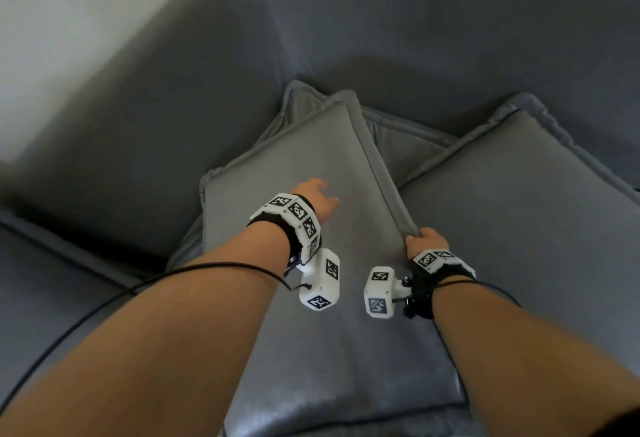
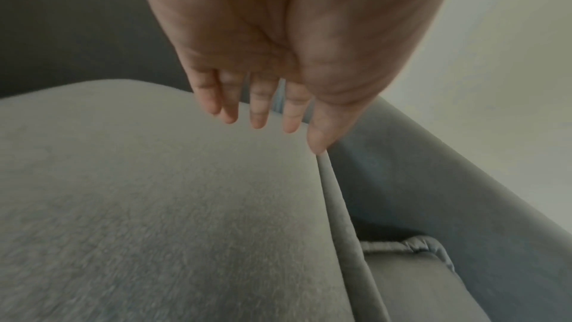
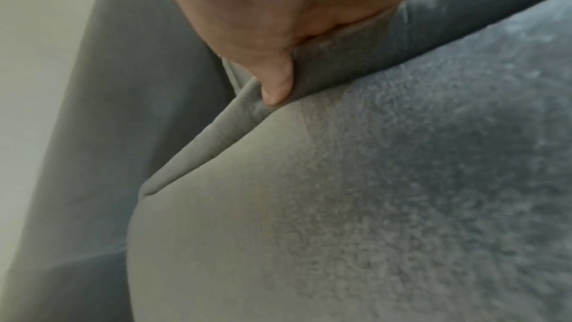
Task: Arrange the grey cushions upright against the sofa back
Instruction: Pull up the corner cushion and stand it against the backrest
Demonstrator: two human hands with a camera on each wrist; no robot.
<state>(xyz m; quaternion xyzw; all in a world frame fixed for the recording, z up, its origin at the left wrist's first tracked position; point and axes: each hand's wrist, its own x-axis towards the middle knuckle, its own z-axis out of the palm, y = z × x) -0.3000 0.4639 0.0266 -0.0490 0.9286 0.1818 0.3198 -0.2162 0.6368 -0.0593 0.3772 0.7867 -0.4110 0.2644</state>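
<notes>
From the head view, your left hand (image 1: 317, 199) reaches out over the middle of the front cushion (image 1: 311, 166), its grip apart, fingers extended and close to the fabric; whether they touch it you cannot tell here. Your right hand (image 1: 426, 241) has its grip clamped on that cushion's right edge, at the flat border seam. The front cushion leans back over a second cushion (image 1: 398, 138) behind it, toward the sofa back (image 1: 398, 31). A third cushion (image 1: 519, 194) lies just to the right, its edge beside your right hand. All three rest on the sofa seat (image 1: 52, 280).

From the left wrist view, your left hand (image 2: 278, 45) is spread and relaxed above the cushion's broad face (image 2: 154, 192), fingers (image 2: 259, 112) straight, the thumb tip right at the border seam (image 2: 337, 205).

From the right wrist view, your right hand (image 3: 263, 21) pinches the cushion's flat border (image 3: 223, 131), the thumb pressed into the fold where border meets the padded face (image 3: 278, 229), which bulges just below the grip.
</notes>
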